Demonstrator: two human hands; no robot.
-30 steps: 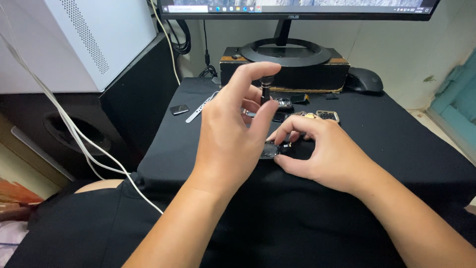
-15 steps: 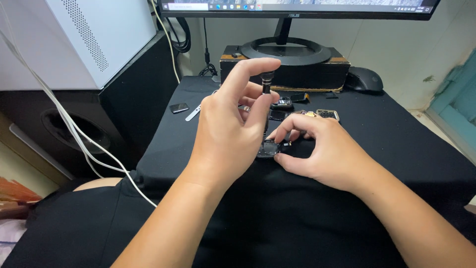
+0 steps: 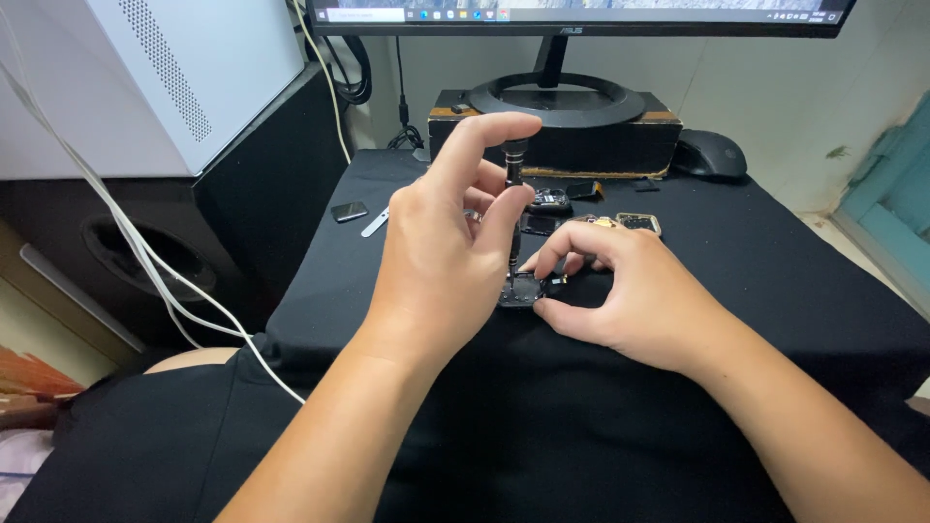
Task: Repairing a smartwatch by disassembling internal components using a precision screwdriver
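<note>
Two bare hands work over a small dark device (image 3: 521,290) lying on the black cloth (image 3: 601,426), well in front of the monitor stand (image 3: 557,100). Her left hand (image 3: 441,261) pinches a slim precision screwdriver (image 3: 514,160) upright, forefinger capping its top, tip down on the device. Her right hand (image 3: 630,291) steadies the device with fingertips closed on its edge. Small loose parts (image 3: 581,208) lie between device and stand.

A slim dark metal precision screwdriver (image 3: 514,194) stands upright, its tip down in a small dark square device casing (image 3: 521,290) lying flat on the black-covered bench (image 3: 775,291).
</note>
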